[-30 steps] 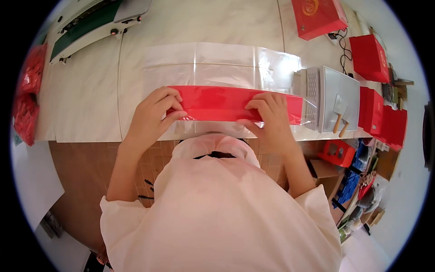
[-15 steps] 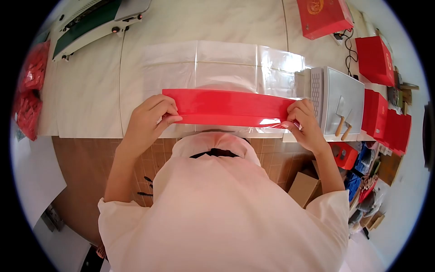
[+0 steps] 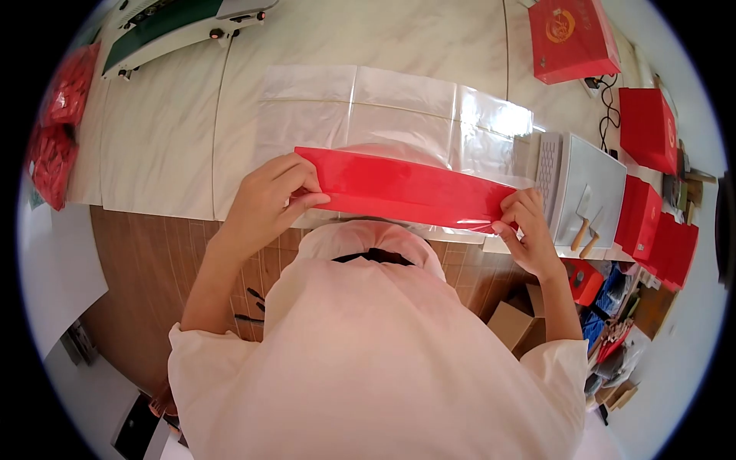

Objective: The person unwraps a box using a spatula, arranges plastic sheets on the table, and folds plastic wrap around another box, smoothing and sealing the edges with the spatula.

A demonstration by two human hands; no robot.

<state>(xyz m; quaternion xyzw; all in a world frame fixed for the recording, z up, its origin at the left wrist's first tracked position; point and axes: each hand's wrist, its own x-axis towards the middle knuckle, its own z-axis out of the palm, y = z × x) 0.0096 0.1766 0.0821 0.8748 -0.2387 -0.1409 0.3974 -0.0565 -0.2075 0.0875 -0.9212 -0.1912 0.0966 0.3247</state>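
A long, glossy red piece (image 3: 406,186), with a crease running along its length, spans the front edge of the table. It could be a folded card panel or a box side; its kind is not clear. My left hand (image 3: 282,192) pinches its left end between thumb and fingers. At the other end, my right hand (image 3: 527,222) grips the lower corner, where the surface looks wrinkled and shiny. Behind the red piece, a clear plastic bag or sheet (image 3: 402,103) lies spread on the table, partly hidden by it.
To the right stands a white case (image 3: 590,172) with two wooden-handled scrapers (image 3: 583,218) on top. Red boxes (image 3: 575,34) line the right side. A green-bedded machine (image 3: 172,31) sits at the back left. Red packets (image 3: 65,115) lie far left; an open carton (image 3: 515,322) is below.
The view has turned slightly, so the table and the things on it appear tilted and shifted rightward. Both hands keep their grip on the ends of the red piece.
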